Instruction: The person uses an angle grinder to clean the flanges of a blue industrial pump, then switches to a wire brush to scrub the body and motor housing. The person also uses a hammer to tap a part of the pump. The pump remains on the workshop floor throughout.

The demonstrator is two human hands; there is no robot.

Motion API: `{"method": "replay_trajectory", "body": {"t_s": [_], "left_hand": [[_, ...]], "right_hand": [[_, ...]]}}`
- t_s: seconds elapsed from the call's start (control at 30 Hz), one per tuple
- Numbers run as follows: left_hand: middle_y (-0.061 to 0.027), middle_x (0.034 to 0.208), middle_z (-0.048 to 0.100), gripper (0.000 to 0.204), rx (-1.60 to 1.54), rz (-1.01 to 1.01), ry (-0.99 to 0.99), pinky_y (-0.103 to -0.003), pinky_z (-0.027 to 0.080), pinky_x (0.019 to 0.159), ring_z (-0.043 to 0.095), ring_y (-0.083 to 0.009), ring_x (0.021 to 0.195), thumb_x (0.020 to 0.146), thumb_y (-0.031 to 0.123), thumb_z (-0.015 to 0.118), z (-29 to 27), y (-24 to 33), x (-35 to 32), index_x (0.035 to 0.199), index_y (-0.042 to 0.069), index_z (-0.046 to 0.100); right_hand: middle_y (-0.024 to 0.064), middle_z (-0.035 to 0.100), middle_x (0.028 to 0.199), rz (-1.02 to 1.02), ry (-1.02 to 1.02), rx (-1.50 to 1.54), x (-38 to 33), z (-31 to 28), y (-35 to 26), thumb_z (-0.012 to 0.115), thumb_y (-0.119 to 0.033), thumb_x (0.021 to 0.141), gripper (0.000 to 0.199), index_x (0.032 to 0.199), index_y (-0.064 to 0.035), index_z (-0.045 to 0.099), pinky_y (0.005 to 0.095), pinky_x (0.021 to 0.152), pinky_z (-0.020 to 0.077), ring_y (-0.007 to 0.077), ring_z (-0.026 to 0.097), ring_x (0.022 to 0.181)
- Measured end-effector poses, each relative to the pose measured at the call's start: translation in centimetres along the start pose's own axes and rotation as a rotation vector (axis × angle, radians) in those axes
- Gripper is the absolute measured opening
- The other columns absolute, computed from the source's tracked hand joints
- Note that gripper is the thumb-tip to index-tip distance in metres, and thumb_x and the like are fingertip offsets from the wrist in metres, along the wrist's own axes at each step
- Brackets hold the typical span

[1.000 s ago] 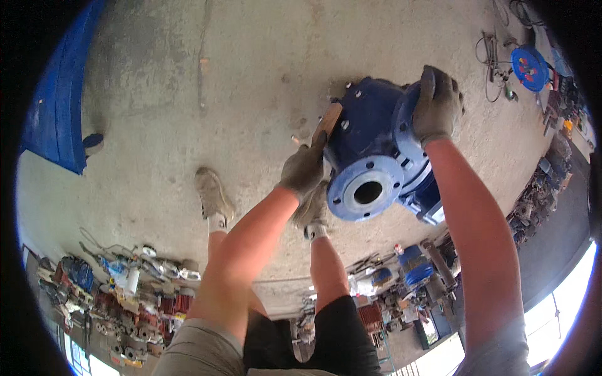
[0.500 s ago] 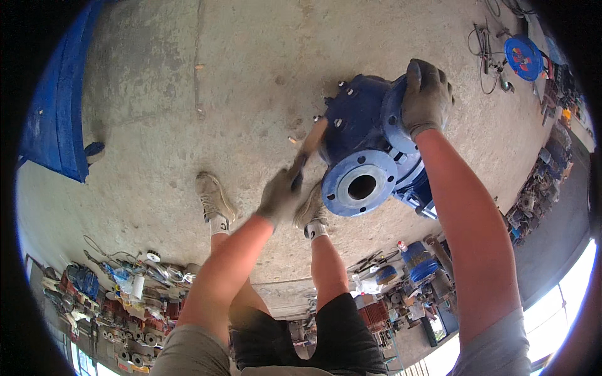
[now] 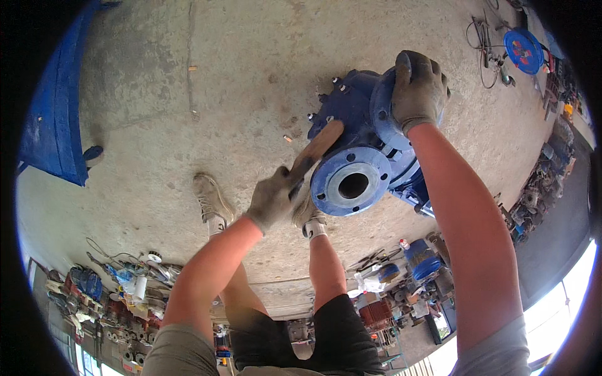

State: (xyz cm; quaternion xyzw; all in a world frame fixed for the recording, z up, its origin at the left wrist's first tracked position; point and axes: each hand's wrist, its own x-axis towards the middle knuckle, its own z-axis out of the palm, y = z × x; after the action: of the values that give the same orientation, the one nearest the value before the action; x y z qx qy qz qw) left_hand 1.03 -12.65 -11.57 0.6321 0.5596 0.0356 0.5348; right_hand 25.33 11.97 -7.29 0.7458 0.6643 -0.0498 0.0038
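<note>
A blue pump (image 3: 354,103) with bolts around its casing rests on the concrete floor in front of me. Its round flange (image 3: 377,164), with a bare metal face and a dark bore, points toward me. My left hand (image 3: 271,199), gloved, is closed round a long flat wooden tool (image 3: 326,139). The tool's brown end lies over the casing, just beyond that flange; its working side is hidden. My right hand (image 3: 419,89), also gloved, grips the rim of the pump's upper flange (image 3: 382,113), and most of that flange's face is covered.
A blue metal structure (image 3: 53,106) stands at the left. Cable lies beside a blue disc (image 3: 523,51) at the far right. Machine parts (image 3: 530,197) are heaped along the right edge, with more clutter (image 3: 135,307) and a blue drum (image 3: 423,260) near my legs.
The wooden tool has swung right, its end now overlapping the casing. My left hand shifted slightly left and down the picture. My right hand keeps its grip on the flange.
</note>
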Motion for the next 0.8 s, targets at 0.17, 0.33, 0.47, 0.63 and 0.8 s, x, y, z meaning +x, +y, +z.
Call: {"method": "replay_trajectory", "body": {"t_s": [0.17, 0.33, 0.47, 0.63, 0.8], "left_hand": [[-0.0184, 0.096, 0.066, 0.062, 0.074, 0.001, 0.082, -0.049, 0.060, 0.069, 0.071, -0.0391, 0.077, 0.098, 0.021, 0.060, 0.1, 1.1, 4.5, 0.158, 0.030, 0.045], [-0.0201, 0.101, 0.065, 0.068, -0.012, -0.039, 0.028, -0.050, 0.059, 0.071, 0.071, -0.0405, 0.089, 0.095, 0.022, 0.066, 2.5, -0.1, 5.0, 0.159, 0.027, 0.045], [-0.0190, 0.090, 0.065, 0.070, -0.154, 0.064, 0.104, -0.050, 0.058, 0.070, 0.068, -0.0399, 0.079, 0.093, 0.012, 0.066, 1.5, -1.0, -2.1, 0.159, 0.027, 0.045], [-0.0237, 0.117, 0.071, 0.052, -0.167, 0.090, 0.054, -0.049, 0.057, 0.082, 0.071, -0.0439, 0.094, 0.105, 0.022, 0.054, -0.5, 0.3, 9.8, 0.156, 0.015, 0.049], [-0.0227, 0.145, 0.062, 0.048, -0.491, -0.049, 0.017, -0.040, 0.051, 0.105, 0.065, -0.0303, 0.128, 0.109, 0.024, 0.050, 0.0, -0.4, 10.1, 0.155, 0.011, 0.050]], "right_hand": [[0.0129, 0.066, 0.132, 0.014, -0.010, 0.028, -0.1, -0.1, 0.0, 0.055, -0.052, 0.102, 0.041, 0.120, -0.0207, 0.075, 0.0511, 0.113, 0.0390, 0.0392, 0.054, 0.129], [0.0114, 0.066, 0.132, 0.017, -0.016, 0.037, -0.1, -0.2, -0.1, 0.056, -0.052, 0.101, 0.040, 0.121, -0.0222, 0.074, 0.0510, 0.113, 0.0388, 0.0388, 0.054, 0.129], [0.0113, 0.065, 0.133, 0.026, -0.030, 0.016, 0.0, -0.2, -0.1, 0.056, -0.052, 0.101, 0.041, 0.122, -0.0223, 0.074, 0.0515, 0.113, 0.0391, 0.0389, 0.054, 0.130], [0.0123, 0.065, 0.133, 0.002, -0.025, 0.010, 0.0, 0.0, 0.2, 0.056, -0.053, 0.101, 0.041, 0.122, -0.0219, 0.073, 0.0517, 0.112, 0.0401, 0.0397, 0.055, 0.129], [0.0132, 0.065, 0.134, -0.019, -0.017, 0.002, 0.1, 0.0, 0.1, 0.055, -0.053, 0.102, 0.044, 0.124, -0.0199, 0.073, 0.0501, 0.112, 0.0410, 0.0401, 0.054, 0.130]]}}
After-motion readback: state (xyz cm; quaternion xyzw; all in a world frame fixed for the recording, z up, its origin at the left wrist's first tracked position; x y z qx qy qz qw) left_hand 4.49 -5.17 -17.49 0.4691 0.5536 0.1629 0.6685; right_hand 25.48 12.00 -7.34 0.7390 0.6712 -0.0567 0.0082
